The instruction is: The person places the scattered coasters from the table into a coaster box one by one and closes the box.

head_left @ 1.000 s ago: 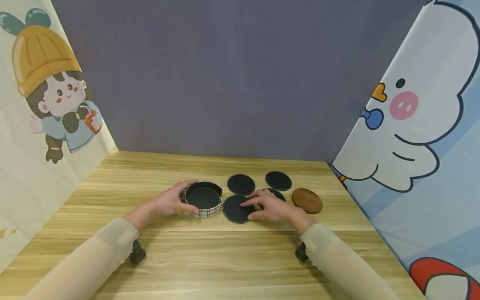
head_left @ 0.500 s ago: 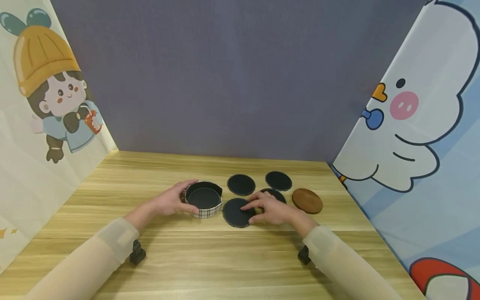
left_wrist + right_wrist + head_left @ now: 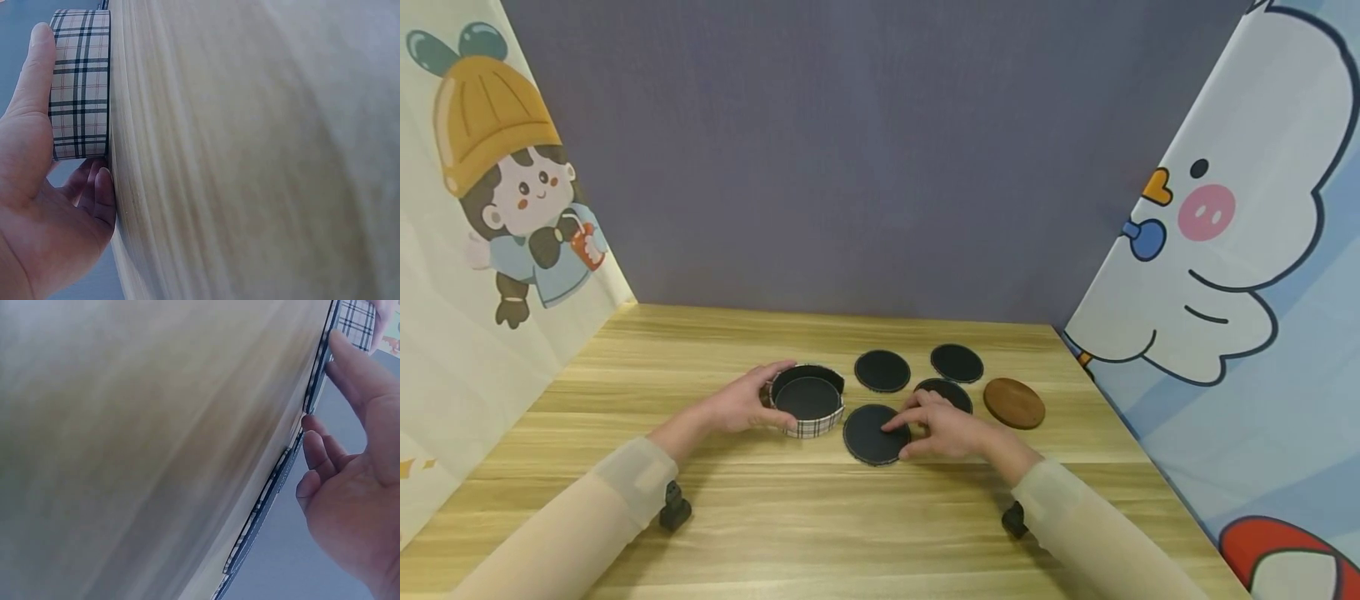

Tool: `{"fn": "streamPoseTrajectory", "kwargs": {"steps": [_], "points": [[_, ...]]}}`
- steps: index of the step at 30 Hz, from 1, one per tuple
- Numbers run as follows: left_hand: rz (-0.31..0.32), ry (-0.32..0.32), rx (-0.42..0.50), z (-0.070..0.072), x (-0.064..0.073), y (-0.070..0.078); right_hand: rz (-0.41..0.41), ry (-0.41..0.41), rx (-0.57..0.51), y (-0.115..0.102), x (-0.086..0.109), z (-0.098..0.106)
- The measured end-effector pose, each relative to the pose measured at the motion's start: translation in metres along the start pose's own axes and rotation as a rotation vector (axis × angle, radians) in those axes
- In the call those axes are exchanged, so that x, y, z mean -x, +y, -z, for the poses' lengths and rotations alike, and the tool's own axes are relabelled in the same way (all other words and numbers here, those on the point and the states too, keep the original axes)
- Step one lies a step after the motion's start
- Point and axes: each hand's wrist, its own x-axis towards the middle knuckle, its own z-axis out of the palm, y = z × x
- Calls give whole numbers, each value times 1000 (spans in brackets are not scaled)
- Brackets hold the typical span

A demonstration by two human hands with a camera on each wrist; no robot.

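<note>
A round coaster holder (image 3: 811, 428) with a plaid wall, a black inside and a notch in its right side stands left of centre. My left hand (image 3: 743, 405) grips it, thumb along the near wall and fingers round the far left side. The left wrist view shows that thumb against the plaid wall (image 3: 79, 94). To its right lies a black round coaster (image 3: 867, 437) with a plaid edge. My right hand (image 3: 946, 430) touches this coaster, index fingertip on its top and thumb at its near right edge. The other fingers bend over the neighbouring coaster (image 3: 951, 390).
Two more black coasters lie behind, one at the back middle (image 3: 882, 371) and one at the back right (image 3: 957, 362). A brown wooden disc (image 3: 1014, 402) rests right of my right hand. A grey panel (image 3: 850, 167) closes off the table's (image 3: 820, 533) far edge, with printed cartoon walls at both sides.
My right hand has drawn the front coaster a little toward me, uncovering more of the coaster behind it. My left hand and the holder have stayed in place.
</note>
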Motion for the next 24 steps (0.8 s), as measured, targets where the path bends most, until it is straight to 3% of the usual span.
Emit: {"fn": "streamPoseTrajectory", "kwargs": {"steps": [18,24], "points": [[12,7,-9,-1,2,3,20,48,-31,-4,-3,2],[5,4,-6,-1,2,5,-18,6,-39,-10,-13,1]]}}
